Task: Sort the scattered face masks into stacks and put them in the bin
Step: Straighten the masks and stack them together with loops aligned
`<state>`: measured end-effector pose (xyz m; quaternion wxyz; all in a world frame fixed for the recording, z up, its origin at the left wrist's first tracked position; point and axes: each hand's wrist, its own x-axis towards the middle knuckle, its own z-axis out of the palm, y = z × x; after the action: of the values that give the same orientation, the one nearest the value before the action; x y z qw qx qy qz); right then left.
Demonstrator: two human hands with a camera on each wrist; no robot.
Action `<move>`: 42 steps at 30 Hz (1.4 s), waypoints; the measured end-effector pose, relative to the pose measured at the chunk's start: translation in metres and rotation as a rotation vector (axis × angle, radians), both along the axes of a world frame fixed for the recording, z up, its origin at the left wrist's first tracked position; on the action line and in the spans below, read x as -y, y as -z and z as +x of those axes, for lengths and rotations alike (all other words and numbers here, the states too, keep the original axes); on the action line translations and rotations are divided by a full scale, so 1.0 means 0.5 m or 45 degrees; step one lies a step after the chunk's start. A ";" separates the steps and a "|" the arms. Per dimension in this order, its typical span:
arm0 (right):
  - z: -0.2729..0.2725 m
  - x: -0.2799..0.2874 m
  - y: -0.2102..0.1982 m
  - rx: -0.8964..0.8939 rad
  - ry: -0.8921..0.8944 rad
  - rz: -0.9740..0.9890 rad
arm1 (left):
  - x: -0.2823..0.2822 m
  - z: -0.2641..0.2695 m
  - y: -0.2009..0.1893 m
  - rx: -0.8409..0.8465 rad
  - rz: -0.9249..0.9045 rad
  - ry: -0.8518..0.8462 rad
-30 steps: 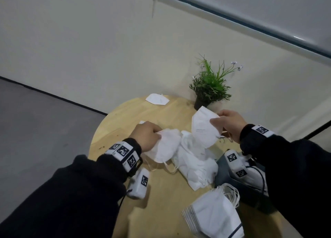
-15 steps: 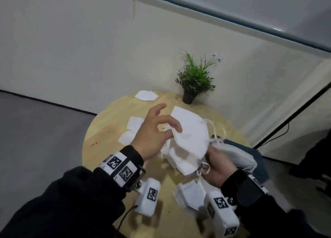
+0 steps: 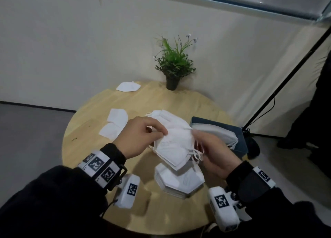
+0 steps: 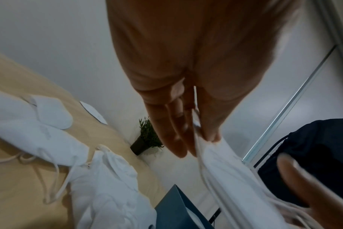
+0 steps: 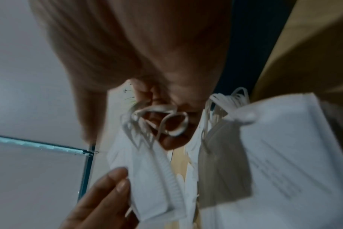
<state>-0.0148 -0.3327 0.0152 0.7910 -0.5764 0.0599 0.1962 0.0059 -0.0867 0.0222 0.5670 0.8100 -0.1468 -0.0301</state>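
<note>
Above the round wooden table (image 3: 86, 130) I hold a small bundle of white face masks (image 3: 173, 144). My left hand (image 3: 163, 132) pinches its upper left edge between thumb and fingers; in the left wrist view the fingertips (image 4: 186, 147) clamp the mask edge (image 4: 221, 162). My right hand (image 3: 202, 148) grips the bundle on the ear-loop side, with loops (image 5: 166, 122) curled round its fingers. Directly below lies a neat stack of masks (image 3: 179, 181). A dark blue bin (image 3: 239, 135) at the right table edge has masks (image 3: 216, 132) inside.
Two loose masks (image 3: 114, 124) lie left of my hands and one more mask (image 3: 128, 86) at the far edge. A potted plant (image 3: 174, 64) stands at the back by the wall. A black stand pole (image 3: 279, 87) and a dark-clothed person (image 3: 322, 101) are at the right.
My left hand went from spread fingers on the mask to a pinch on its edge. The held bundle came down closer over the stack, and my right hand shifted to its right side.
</note>
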 end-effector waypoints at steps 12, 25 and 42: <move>0.005 0.036 -0.006 -0.149 0.237 0.016 | 0.009 0.035 0.009 -0.149 0.291 0.294; 0.008 0.050 -0.003 0.053 0.340 -0.327 | -0.016 -0.023 0.028 -0.417 0.052 0.156; -0.089 0.069 0.083 0.217 -0.621 -1.847 | 0.015 -0.059 0.096 -0.093 0.835 0.291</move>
<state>-0.0596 -0.3669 -0.0265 0.1511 -0.9609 -0.0165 0.2316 -0.0235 -0.0942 -0.0256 0.2745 0.9257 -0.1988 -0.1679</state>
